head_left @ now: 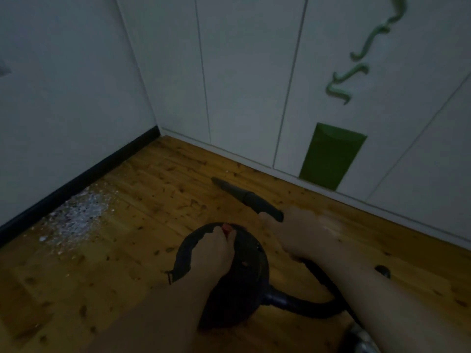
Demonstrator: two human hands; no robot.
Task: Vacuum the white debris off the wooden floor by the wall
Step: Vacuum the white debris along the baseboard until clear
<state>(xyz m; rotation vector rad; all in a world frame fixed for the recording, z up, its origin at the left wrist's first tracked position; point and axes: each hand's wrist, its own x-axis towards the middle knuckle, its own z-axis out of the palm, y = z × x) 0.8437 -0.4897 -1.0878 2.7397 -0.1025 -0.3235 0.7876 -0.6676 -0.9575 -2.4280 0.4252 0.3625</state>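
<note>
A patch of white debris lies on the wooden floor against the black skirting of the left wall. A small black vacuum cleaner stands on the floor in front of me. My left hand rests on its top, fingers closed around a red button there. My right hand holds the black nozzle, which points up and left toward the corner, its tip well right of the debris. A black hose curves from the vacuum's body toward my right arm.
White cabinet doors run along the far side, one with a green rectangular panel near the floor and green curly handles above. The left wall meets them in a corner.
</note>
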